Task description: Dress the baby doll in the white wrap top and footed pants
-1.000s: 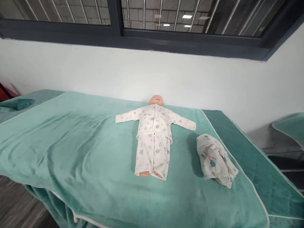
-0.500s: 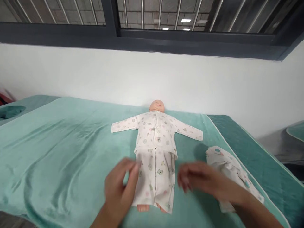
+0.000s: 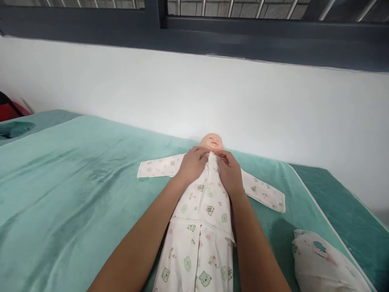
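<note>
A baby doll [image 3: 211, 142] lies on its back on a teal blanket [image 3: 75, 182], head toward the wall. It wears a white printed top [image 3: 206, 194] with both sleeves spread out, and matching trousers [image 3: 194, 263]. My left hand [image 3: 193, 164] and my right hand [image 3: 229, 170] meet at the top's neckline just below the doll's chin. Both hands have their fingers pinched on the fabric at the collar.
A crumpled white printed cloth [image 3: 325, 263] lies at the lower right on the blanket. A darker teal cover [image 3: 346, 215] shows on the right. The white wall [image 3: 194, 97] and a dark window frame [image 3: 212, 36] stand behind. A red object [image 3: 9, 111] sits far left.
Both hands came into view and moved forward from beside the doll's trousers up to its collar, where they now grip the top. The view has moved closer to the doll.
</note>
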The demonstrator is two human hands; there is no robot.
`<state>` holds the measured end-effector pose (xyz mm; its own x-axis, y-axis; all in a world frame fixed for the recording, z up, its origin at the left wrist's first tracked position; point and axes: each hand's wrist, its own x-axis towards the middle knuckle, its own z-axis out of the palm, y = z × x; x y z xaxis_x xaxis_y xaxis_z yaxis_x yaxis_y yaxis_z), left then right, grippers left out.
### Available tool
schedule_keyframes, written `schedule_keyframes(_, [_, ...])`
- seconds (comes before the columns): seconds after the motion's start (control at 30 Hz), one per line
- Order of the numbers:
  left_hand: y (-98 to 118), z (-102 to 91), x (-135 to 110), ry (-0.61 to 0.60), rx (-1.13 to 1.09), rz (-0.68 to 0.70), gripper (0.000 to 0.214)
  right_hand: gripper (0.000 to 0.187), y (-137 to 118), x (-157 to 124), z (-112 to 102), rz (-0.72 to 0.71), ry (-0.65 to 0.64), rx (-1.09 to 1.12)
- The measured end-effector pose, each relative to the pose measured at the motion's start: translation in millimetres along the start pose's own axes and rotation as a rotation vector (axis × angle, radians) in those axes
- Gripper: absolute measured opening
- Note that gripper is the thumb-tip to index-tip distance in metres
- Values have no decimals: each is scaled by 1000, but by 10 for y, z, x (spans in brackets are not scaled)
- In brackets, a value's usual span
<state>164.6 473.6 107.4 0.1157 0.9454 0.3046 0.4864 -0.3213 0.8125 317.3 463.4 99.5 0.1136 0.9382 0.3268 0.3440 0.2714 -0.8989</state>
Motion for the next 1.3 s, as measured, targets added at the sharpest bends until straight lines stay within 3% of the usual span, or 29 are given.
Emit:
schedule_keyframes(0.13, [7, -38, -23, -32, -45, 4, 36, 31, -32, 16, 4, -52, -89, -62])
schedule_keyframes(0.33, [-38, -12, -8, 55, -123, -39, 25, 33, -10, 46, 26, -86, -109, -117])
schedule_keyframes(0.47, [-47, -8, -28, 42, -141, -1, 29, 35, 15, 53, 14, -123, -134, -125])
schedule_keyframes(0.63, [-49, -15, -38, 43, -147, 34, 33, 33, 80, 72, 13, -112, -121, -94])
schedule_keyframes(1.03, [-46, -29, -23, 3, -103, 34, 37, 36, 99, 128, 12, -79, -167, -283])
schedule_keyframes(1.3, [-59, -46, -7, -41, -23, 71, 41, 26, 85, 123, 6, -77, -167, -278])
